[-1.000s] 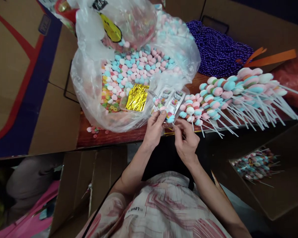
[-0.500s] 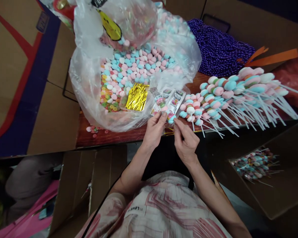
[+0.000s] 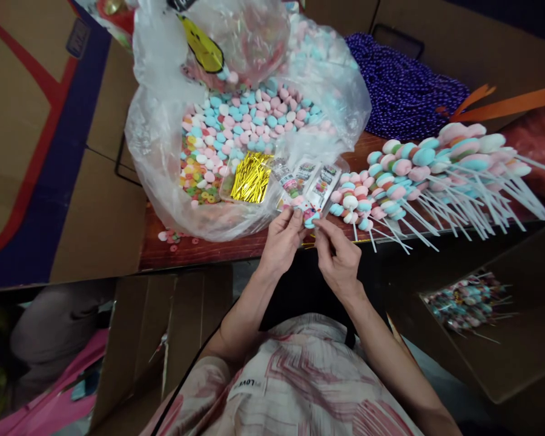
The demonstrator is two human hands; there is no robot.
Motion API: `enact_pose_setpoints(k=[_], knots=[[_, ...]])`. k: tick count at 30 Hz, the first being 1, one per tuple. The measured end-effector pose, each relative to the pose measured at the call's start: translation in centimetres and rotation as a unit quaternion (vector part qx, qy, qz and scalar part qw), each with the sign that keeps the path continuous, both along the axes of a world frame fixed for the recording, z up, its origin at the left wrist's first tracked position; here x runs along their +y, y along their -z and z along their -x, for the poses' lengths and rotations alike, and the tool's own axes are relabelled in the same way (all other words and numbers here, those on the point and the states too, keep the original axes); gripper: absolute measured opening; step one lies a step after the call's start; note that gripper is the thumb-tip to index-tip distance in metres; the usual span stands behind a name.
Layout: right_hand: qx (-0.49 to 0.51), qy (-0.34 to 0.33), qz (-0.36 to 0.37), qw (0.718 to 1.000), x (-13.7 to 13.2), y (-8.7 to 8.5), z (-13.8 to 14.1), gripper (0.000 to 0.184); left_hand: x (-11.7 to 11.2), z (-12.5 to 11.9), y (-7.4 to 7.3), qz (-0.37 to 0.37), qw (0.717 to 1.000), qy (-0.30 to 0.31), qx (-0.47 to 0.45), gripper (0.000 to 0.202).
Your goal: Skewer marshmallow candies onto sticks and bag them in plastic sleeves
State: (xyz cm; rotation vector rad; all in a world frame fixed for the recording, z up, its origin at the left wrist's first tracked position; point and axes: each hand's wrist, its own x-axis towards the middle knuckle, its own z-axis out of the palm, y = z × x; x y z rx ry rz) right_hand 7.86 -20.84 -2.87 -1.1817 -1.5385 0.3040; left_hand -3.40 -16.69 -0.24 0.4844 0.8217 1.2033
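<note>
My left hand [image 3: 281, 240] is closed, thumb and fingers pinching one side of a candy skewer [image 3: 311, 221] with pink and blue pieces, which seems to be inside a clear printed bag. On the other side, my right hand [image 3: 338, 251] pinches the lower end of the same skewer with thumb and forefinger. Its stick is hidden. Just beyond the fingers lie printed clear bags [image 3: 322, 181] and a small tray of gold twist ties [image 3: 251, 177]. Several unwrapped candy skewers [image 3: 402, 166] with white sticks are piled to the right of my hands.
A large plastic bag [image 3: 152, 145] holds loose pink, blue and white candies [image 3: 254, 115] with gummy rings. Purple beaded cords [image 3: 399, 85] lie behind the skewers. Wrapped skewers [image 3: 467, 300] rest in a cardboard box [image 3: 504, 363] below right. A few candies [image 3: 172, 239] lie near the table edge.
My right hand has moved slightly left, closer to my left hand. The candy skewer between them has shifted a little; both hands keep their pinch.
</note>
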Motion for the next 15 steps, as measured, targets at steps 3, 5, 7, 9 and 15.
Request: enact_pose_setpoints(k=[3, 5, 7, 9, 15], knots=[[0.022, 0.025, 0.022, 0.999, -0.29, 0.3, 0.23, 0.044, -0.13, -0.04, -0.17, 0.012, 1.0, -0.003, -0.005, 0.016], [0.0, 0.016, 0.026, 1.0, -0.31, 0.4, 0.2, 0.045, -0.19, -0.02, -0.19, 0.023, 1.0, -0.005, -0.002, 0.014], [-0.026, 0.011, 0.007, 1.0, -0.21, 0.41, 0.1, 0.043, -0.23, 0.03, -0.19, 0.024, 1.0, -0.005, -0.004, 0.015], [-0.033, 0.012, -0.019, 0.999, -0.07, 0.36, 0.01, 0.043, -0.29, 0.09, -0.22, 0.014, 1.0, -0.001, -0.005, 0.02], [-0.077, -0.005, -0.021, 0.997, 0.03, 0.25, 0.01, 0.039, -0.5, 0.11, -0.61, 0.019, 1.0, 0.018, 0.017, 0.028]])
